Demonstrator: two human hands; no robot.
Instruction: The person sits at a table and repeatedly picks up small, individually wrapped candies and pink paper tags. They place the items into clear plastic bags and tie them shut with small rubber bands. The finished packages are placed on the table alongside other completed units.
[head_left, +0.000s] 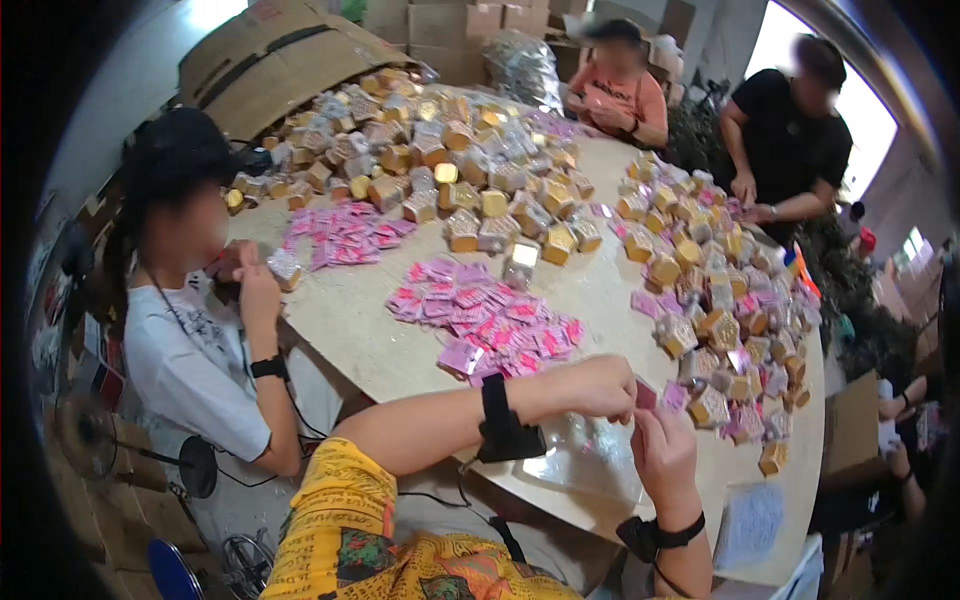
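Note:
Over the near edge of the table, my left hand (600, 388) reaches in from the left with its fingers closed. My right hand (665, 455) is raised beside it in a pinch, the fingertips of both nearly meeting. A small pink packet (646, 396) shows between them, partly hidden by the fingers. Beneath the hands lie clear plastic bags (585, 460). To the left of my hands spreads a pile of pink packets (485, 315). On the right are gold, house-shaped boxes (718, 330) in clear wrapping, mixed with pink packets.
A large heap of gold boxes (440, 150) covers the far table beside a cardboard sheet (290, 60). Another pink pile (345, 235) lies near a co-worker in white (200, 350). Two people work across the table. A written sheet (750, 525) lies at the near right.

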